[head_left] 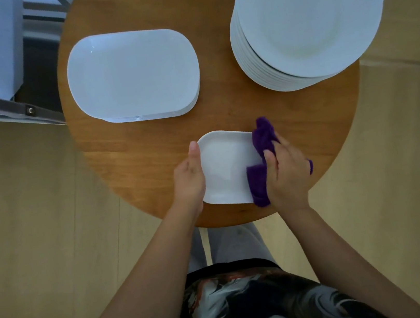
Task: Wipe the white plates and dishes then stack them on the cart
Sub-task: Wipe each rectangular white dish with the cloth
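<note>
A small white dish [227, 167], rectangular with rounded corners and a shallow raised rim, lies at the near edge of the round wooden desk [224, 118]. The left hand [189, 178] steadies it, thumb laid along its left rim; the fingers are hidden beneath, so whether that grip is closed on the dish cannot be told. The right hand [285, 169] grips a purple cloth [261, 162], pressing it against the dish's right edge, with folds spilling over the rim. Farther back on the left sits a stack of larger white oblong platters [133, 75], glossy and plain. At the back right stands a tall stack of round white plates [305, 19].
</note>
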Demonstrator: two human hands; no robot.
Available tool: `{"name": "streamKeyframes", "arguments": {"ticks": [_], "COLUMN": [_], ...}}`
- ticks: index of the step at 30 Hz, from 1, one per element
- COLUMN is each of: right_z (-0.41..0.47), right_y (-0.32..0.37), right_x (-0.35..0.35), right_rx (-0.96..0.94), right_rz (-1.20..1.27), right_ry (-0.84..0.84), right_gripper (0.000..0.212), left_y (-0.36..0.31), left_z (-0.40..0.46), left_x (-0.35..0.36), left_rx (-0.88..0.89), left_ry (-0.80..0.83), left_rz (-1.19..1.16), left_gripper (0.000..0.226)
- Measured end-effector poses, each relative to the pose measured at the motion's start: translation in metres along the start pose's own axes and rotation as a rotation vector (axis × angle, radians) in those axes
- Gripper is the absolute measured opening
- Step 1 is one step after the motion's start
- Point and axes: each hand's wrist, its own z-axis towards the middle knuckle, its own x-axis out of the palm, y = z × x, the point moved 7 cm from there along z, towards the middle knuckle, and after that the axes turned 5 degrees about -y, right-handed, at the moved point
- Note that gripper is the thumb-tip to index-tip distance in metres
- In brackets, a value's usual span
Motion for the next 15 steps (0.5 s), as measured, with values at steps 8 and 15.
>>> {"name": "streamKeyframes", "arguments": {"ticks": [8,15], "right_z": [0.015,0.044], "right_y": [0.120,0.149], "right_x": [0.027,0.007], "right_rx": [-0.482,-0.314], "right_rz": [0.003,0.157], "right_ry": [0.733,0.972], "right_gripper": [0.083,0.034], "left_y": [-0.060,-0.106], "left_z": [-0.018,-0.048], "left_x": [-0.031,-0.058], "left_rx": [0.315,0.583], "left_ry": [0.210,0.307], "left_rz": [0.113,0.222], "left_gripper": [0.068,0.065]}}
